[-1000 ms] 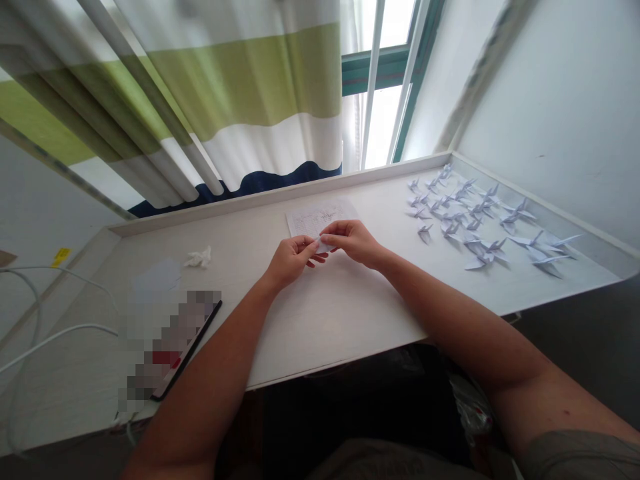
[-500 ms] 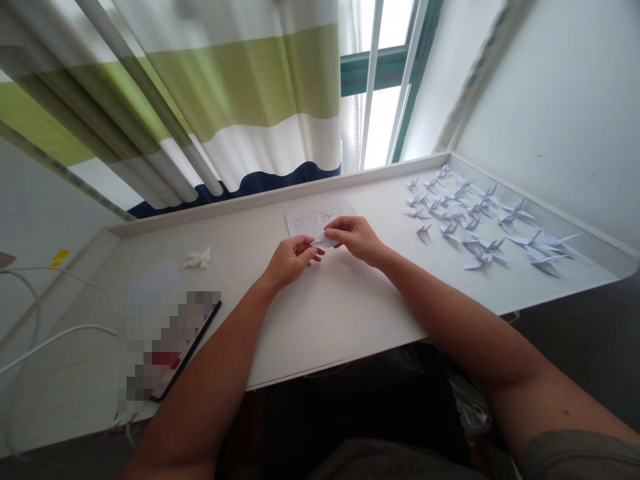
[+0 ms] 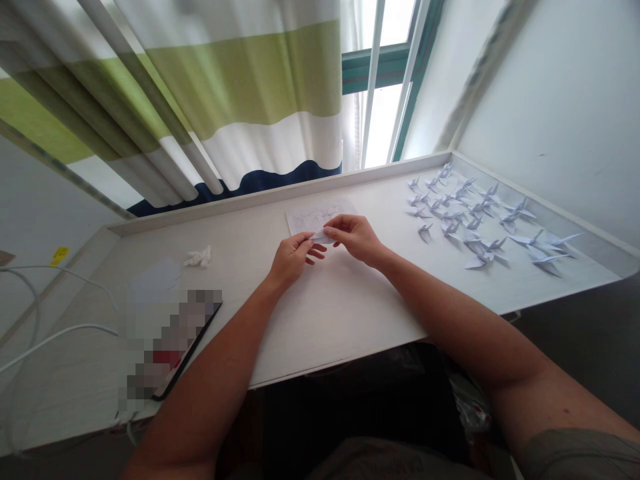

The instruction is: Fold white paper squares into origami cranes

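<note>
My left hand (image 3: 291, 258) and my right hand (image 3: 356, 238) meet over the middle of the white desk (image 3: 325, 313). Between their fingertips they pinch a small folded piece of white paper (image 3: 321, 236). Both hands have their fingers closed on it, and most of the piece is hidden by them. Just behind the hands a printed sheet of paper (image 3: 315, 217) lies flat on the desk.
Several folded paper cranes (image 3: 470, 217) are spread over the desk's right part. A crumpled scrap (image 3: 198, 257) and a blank sheet (image 3: 155, 280) lie to the left, a dark tablet (image 3: 187, 350) near the front edge, white cables (image 3: 45, 333) far left. A striped curtain (image 3: 200, 100) hangs behind.
Both hands and the small paper have shifted slightly away from me, towards the printed sheet. The fingers have re-gripped the piece a little.
</note>
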`<state>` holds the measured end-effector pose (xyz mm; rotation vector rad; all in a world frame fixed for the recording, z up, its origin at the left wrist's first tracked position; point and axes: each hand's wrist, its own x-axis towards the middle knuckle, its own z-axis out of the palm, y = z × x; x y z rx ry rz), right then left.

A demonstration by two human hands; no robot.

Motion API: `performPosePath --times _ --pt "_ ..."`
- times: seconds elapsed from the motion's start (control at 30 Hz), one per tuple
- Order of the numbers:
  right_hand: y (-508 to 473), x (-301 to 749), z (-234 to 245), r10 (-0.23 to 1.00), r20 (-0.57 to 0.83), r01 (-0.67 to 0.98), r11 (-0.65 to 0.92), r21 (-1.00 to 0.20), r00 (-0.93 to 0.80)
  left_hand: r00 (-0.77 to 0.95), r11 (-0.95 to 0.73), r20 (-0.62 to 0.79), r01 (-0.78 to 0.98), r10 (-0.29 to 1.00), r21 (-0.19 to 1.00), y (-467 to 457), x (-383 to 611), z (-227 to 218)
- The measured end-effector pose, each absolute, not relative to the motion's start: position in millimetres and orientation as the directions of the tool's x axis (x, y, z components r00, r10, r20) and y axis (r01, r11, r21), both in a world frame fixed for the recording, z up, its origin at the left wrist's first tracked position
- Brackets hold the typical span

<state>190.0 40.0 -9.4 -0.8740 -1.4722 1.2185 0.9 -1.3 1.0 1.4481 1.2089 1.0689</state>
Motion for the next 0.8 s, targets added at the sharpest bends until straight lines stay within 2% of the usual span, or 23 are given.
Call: performPosePath --times 0.17,0.27,0.37,0.63,0.8 --pt "44.0 194.4 -6.9 0.959 0.179 -0.12 0.156 -0.98 -0.221 0.166 -0.085 0.059 0.155 0.984 0.984 -1.1 -4.6 3.9" --pt "44.2 196.6 -3.9 0.961 0.193 -0.113 0.174 -0.978 -0.196 0.126 -0.112 0.095 0.132 0.988 0.985 1.4 -8.0 4.3" --pt "42.0 195.7 -3.9 0.943 0.218 -0.073 0.206 -0.976 -0.251 0.079 -0.155 0.146 0.131 0.986 0.979 4.0 -8.6 3.4" --pt "37.8 194.0 -7.8 0.904 0.236 -0.001 0.253 -0.968 -0.356 0.289 -0.082 0.039 0.138 0.957 0.987 0.8 -8.6 0.7" --pt "35.9 194.0 -3.4 0.927 0.222 0.046 0.247 -0.968 -0.304 0.408 -0.076 0.01 0.147 0.913 0.986 0.4 -11.6 4.0"
